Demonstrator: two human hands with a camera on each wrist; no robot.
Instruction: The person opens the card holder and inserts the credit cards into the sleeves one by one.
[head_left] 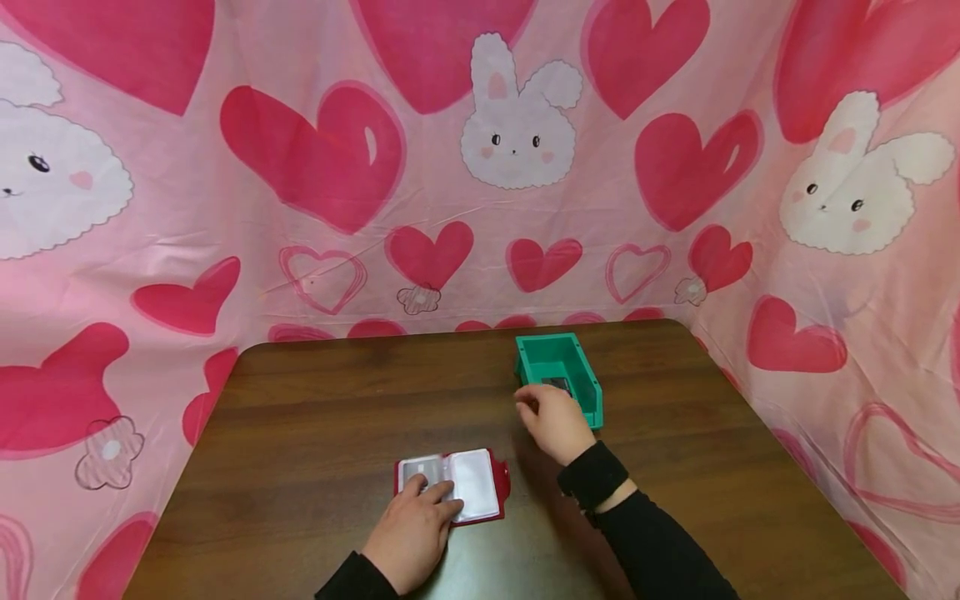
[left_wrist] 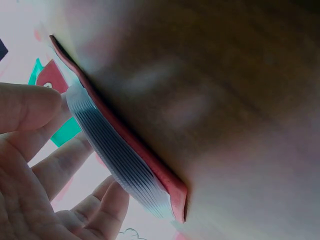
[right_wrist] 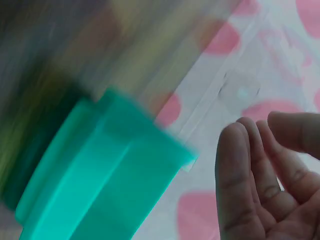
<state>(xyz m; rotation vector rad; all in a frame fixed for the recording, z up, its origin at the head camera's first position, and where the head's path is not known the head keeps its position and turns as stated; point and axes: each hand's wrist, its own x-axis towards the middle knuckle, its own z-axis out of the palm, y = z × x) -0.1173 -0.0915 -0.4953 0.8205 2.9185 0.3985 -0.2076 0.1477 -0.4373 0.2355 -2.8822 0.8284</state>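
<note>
A small red card holder [head_left: 474,485] with clear plastic sleeves lies spread on the table. My left hand [head_left: 408,533] rests on its left page, fingers extended across the sleeve and the middle fold. Seen from the side in the left wrist view, the stacked sleeves [left_wrist: 117,155] stand above the red cover. My right hand [head_left: 558,422] is over the near left edge of a green plastic bin [head_left: 551,350], fingers loosely bent. In the right wrist view nothing shows between the fingers. Dark flat pieces [head_left: 557,383] lie in the bin, partly hidden by the hand.
The brown wooden table [head_left: 322,417] has a back edge just behind the bin. A pink curtain [head_left: 450,208] with hearts and rabbits hangs behind and at both sides. The holder's red clasp flap [head_left: 502,481] sticks out on its right.
</note>
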